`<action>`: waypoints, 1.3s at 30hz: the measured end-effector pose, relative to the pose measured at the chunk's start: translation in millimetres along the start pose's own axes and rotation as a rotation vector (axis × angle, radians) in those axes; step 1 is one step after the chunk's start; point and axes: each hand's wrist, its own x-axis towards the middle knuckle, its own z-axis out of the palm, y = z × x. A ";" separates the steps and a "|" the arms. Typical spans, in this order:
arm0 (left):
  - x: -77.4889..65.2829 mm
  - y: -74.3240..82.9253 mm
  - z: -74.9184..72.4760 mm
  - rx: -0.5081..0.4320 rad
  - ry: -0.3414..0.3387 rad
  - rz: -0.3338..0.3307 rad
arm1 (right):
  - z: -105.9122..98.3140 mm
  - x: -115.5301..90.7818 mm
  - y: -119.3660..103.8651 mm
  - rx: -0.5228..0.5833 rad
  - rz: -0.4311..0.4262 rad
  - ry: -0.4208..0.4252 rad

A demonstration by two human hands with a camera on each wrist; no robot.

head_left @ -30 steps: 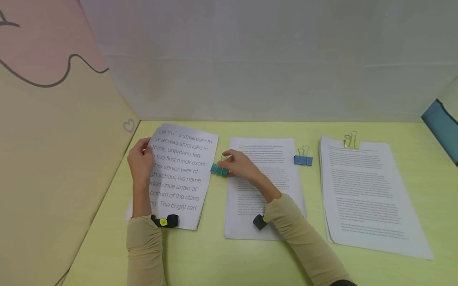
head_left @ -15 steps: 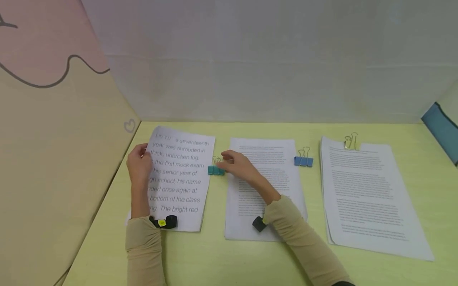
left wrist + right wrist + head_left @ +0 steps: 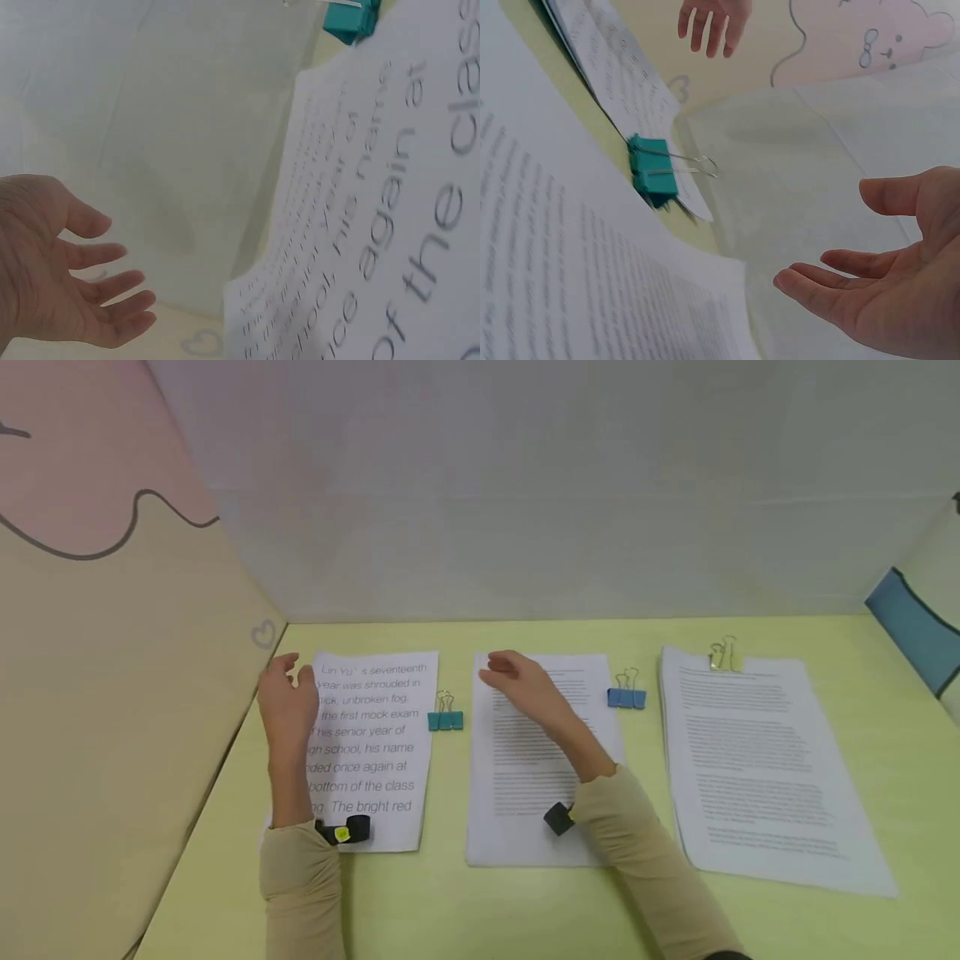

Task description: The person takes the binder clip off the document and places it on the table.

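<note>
Teal clip (image 3: pixel 446 721); papers (image 3: pixel 372 756) either side

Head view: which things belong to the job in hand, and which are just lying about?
Likely in the job, nearest the empty hands:
large-print stack, left hand at its left edge
middle stack, right hand over it
teal binder clip, between those stacks

Seemingly just lying about:
blue binder clip
far-right stack
yellow clip, at that stack's top edge

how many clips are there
3: teal clip between left stack and middle stack, blue clip between middle stack and right stack, yellow clip on the right stack's top edge.
</note>
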 end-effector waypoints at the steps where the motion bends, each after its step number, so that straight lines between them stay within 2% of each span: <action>1: -2.4 6.7 2.1 -0.014 -0.005 0.021 | -9.7 -1.8 0.4 0.022 -0.012 0.021; 5: -12.9 33.0 19.2 -0.064 -0.054 0.114 | -53.0 -8.6 7.3 0.119 -0.017 0.117; 8: -21.5 49.9 36.8 -0.091 -0.100 0.204 | -85.7 -15.3 12.3 0.170 0.019 0.176; 12: -37.3 75.3 60.2 -0.149 -0.202 0.292 | -122.7 -27.9 16.7 0.158 0.053 0.237; 16: -56.4 104.4 87.7 -0.223 -0.325 0.326 | -155.2 -44.0 25.9 0.119 0.046 0.321; 18: -66.5 116.6 102.1 -0.247 -0.386 0.326 | -169.3 -52.4 32.3 0.137 0.050 0.363; 21: -81.9 128.8 124.8 -0.263 -0.455 0.350 | -185.1 -64.4 41.5 0.195 0.064 0.406; 23: -92.2 133.9 139.5 -0.253 -0.501 0.373 | -192.4 -71.0 46.7 0.173 0.098 0.431; 26: -107.0 140.0 160.2 -0.237 -0.574 0.405 | -200.7 -79.5 51.4 0.077 0.179 0.471; 28: -116.7 143.5 172.4 -0.229 -0.627 0.405 | -206.4 -84.9 53.1 0.018 0.230 0.494; 33: -138.8 149.8 195.9 -0.227 -0.744 0.344 | -220.2 -98.1 58.0 0.047 0.275 0.524; 37: -155.1 151.2 211.1 -0.214 -0.829 0.270 | -229.5 -110.6 65.9 0.131 0.284 0.558; 39: -161.4 149.7 217.4 -0.210 -0.860 0.227 | -232.8 -116.7 71.0 0.213 0.269 0.580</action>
